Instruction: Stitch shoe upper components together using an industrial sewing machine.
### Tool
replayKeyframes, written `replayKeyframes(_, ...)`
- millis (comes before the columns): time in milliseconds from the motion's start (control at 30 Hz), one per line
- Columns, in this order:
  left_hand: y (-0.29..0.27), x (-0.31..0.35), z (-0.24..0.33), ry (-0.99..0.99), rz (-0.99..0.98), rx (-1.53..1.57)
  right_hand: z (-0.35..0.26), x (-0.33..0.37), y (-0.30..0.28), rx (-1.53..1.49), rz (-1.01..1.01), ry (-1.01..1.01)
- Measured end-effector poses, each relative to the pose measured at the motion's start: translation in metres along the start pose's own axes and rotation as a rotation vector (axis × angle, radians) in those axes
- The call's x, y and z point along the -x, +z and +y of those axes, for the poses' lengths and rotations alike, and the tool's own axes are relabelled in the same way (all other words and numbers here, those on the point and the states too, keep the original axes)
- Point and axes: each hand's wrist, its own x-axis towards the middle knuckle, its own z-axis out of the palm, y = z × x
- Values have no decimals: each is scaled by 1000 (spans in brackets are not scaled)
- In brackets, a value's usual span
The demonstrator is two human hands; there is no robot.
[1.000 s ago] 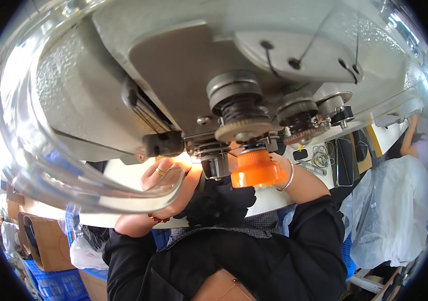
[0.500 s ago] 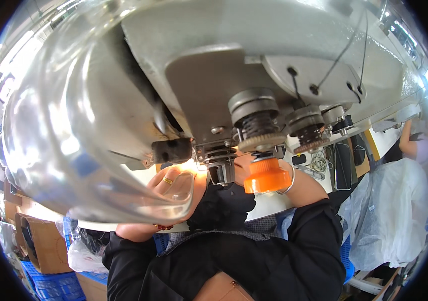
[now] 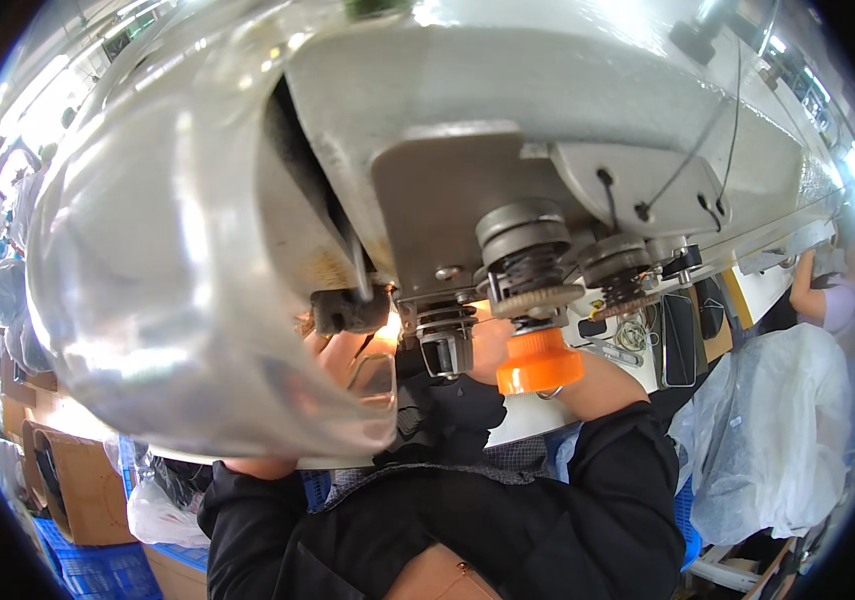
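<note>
A grey sewing machine head (image 3: pixel 567 100) fills the upper view, with metal thread tension dials (image 3: pixel 522 245) and an orange knob (image 3: pixel 539 362) on its front. My left hand (image 3: pixel 339 352) is under the machine, mostly covered by a shiny clear guard (image 3: pixel 197 330) and the needle-area parts. Behind the orange knob and the dials, my right hand (image 3: pixel 488 345) shows only in part. Black cloth (image 3: pixel 447 405) lies between the two hands on the white table. The fingers of both hands are largely hidden, so their grip on the cloth cannot be made out.
Clear plastic covers a pale bundle (image 3: pixel 772 430) at the right. Tangled cable (image 3: pixel 632 335) and a dark flat tray (image 3: pixel 678 338) lie on the table. At the left stand a cardboard box (image 3: pixel 87 485) and blue crates (image 3: pixel 97 570). Another person's arm (image 3: pixel 804 290) shows far right.
The machine has shifted slightly right and down in view. My left hand is now more hidden behind the guard, its ring and bracelet out of sight. My right hand remains behind the knob.
</note>
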Motion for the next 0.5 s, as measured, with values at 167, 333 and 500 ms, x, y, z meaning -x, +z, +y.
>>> replayKeyframes(167,-4,-5,-4,79,19,-175,0,2,2,-1,33,31)
replayKeyframes(333,-13,-14,3,34,-97,-246,3,9,4,-86,-23,72)
replayKeyframes(500,-14,-14,-1,-37,-20,-85,0,5,6,-39,24,55)
